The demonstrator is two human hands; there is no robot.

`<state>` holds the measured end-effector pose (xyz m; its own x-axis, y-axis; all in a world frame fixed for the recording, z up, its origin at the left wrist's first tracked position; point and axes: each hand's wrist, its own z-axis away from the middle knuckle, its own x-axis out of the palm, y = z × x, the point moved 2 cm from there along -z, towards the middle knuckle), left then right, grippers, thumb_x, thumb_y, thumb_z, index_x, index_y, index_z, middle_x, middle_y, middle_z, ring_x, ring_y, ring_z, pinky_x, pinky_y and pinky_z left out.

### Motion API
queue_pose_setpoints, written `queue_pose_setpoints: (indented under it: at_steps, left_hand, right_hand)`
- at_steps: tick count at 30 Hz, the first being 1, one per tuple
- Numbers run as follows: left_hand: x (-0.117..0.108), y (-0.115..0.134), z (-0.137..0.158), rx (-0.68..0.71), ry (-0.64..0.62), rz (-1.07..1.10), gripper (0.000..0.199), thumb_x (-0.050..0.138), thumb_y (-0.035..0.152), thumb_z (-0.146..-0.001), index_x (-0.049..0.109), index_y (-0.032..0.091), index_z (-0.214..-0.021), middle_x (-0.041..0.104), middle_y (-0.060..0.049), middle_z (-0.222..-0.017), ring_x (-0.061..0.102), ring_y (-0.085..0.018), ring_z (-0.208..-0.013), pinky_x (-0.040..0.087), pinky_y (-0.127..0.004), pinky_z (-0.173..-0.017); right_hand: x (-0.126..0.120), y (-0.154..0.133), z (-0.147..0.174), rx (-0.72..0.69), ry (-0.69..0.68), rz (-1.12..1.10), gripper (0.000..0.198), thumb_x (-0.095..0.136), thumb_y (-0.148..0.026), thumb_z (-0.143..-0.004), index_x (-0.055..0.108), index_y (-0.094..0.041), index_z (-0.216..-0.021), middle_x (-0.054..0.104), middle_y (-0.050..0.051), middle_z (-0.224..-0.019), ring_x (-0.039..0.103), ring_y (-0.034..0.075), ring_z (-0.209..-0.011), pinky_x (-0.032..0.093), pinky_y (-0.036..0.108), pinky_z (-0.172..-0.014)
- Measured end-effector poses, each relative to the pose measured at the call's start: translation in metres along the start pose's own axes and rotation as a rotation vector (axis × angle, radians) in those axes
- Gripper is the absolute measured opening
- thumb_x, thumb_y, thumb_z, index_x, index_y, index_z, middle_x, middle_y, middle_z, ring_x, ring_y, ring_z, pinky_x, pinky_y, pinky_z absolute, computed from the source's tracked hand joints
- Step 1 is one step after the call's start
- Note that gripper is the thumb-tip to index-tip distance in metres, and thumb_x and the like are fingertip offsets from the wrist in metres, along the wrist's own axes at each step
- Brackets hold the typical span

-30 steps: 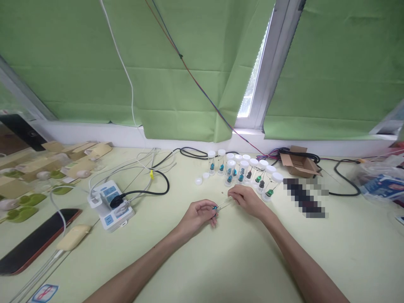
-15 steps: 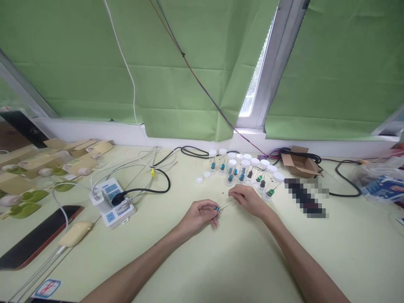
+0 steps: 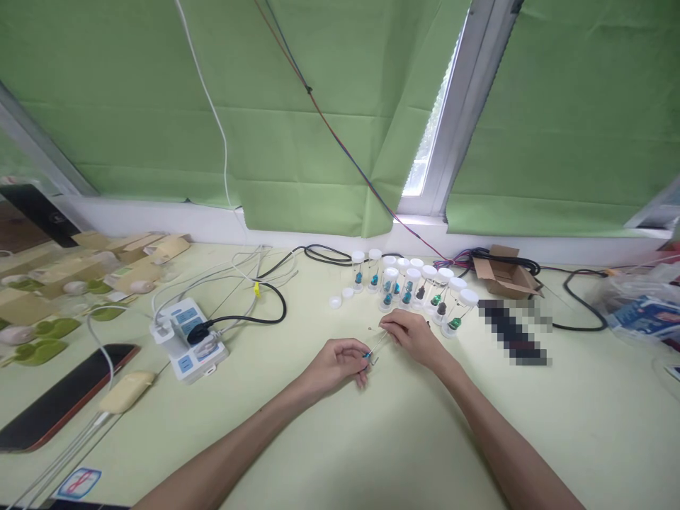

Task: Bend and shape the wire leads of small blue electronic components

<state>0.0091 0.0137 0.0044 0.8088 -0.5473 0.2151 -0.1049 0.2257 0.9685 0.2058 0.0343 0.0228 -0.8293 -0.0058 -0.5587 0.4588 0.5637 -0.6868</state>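
Note:
Between the thumb and fingers of my left hand (image 3: pixel 337 365) is a small blue piece (image 3: pixel 366 355) with thin metal wire on it. My right hand (image 3: pixel 413 334) pinches the far end of a thin wire (image 3: pixel 378 343) that runs up from the blue piece. A short bent wire end (image 3: pixel 375 361) sticks out beside my left fingertips. Behind my right hand stand several clear vials with white lids (image 3: pixel 389 273), holding blue, green and dark pieces on thin wires. Two loose white caps (image 3: pixel 335 302) lie left of them.
A white power strip (image 3: pixel 185 340) with plugs and cables is on the left, near a dark phone-like slab (image 3: pixel 64 397) and a yellow case (image 3: pixel 127 393). Boxes and green scoop-like pieces (image 3: pixel 58 328) fill the far left. A cardboard box (image 3: pixel 504 273) sits at the back right.
My right hand has shifted slightly left, and the wire between the hands stands at a steeper angle. My left hand stays nearly in place, still gripping the blue piece.

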Motion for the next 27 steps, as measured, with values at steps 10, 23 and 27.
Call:
queue_pose_setpoints:
  at_steps: [10,23,27]
  left_hand:
    - [0.001,-0.007,0.002,-0.031,-0.039,0.065,0.035,0.076,0.028,-0.071,0.066,0.010,-0.099,0.066,-0.008,-0.076,0.066,-0.019,-0.061,0.053,-0.033,-0.060]
    - [0.000,-0.009,0.002,-0.060,0.006,0.101,0.036,0.077,0.029,-0.070,0.068,0.010,-0.099,0.066,-0.008,-0.077,0.067,-0.018,-0.064,0.052,-0.032,-0.064]
    - [-0.001,-0.006,0.002,-0.037,0.026,0.098,0.035,0.077,0.030,-0.069,0.069,0.011,-0.097,0.066,-0.008,-0.076,0.066,-0.018,-0.065,0.052,-0.032,-0.064]
  right_hand:
    - [0.017,-0.009,0.000,-0.005,0.122,-0.063,0.017,0.050,-0.021,-0.091,0.064,-0.019,-0.082,0.051,-0.002,-0.059,0.051,0.013,-0.057,0.042,0.025,-0.061]
    - [0.024,-0.011,0.004,-0.027,0.160,-0.002,0.021,0.044,-0.026,-0.095,0.063,-0.019,-0.092,0.061,0.004,-0.076,0.056,0.015,-0.065,0.046,0.028,-0.066]
    - [0.025,-0.013,0.004,-0.013,0.174,-0.022,0.021,0.045,-0.027,-0.094,0.059,-0.020,-0.108,0.062,0.007,-0.093,0.057,0.014,-0.066,0.048,0.028,-0.064]
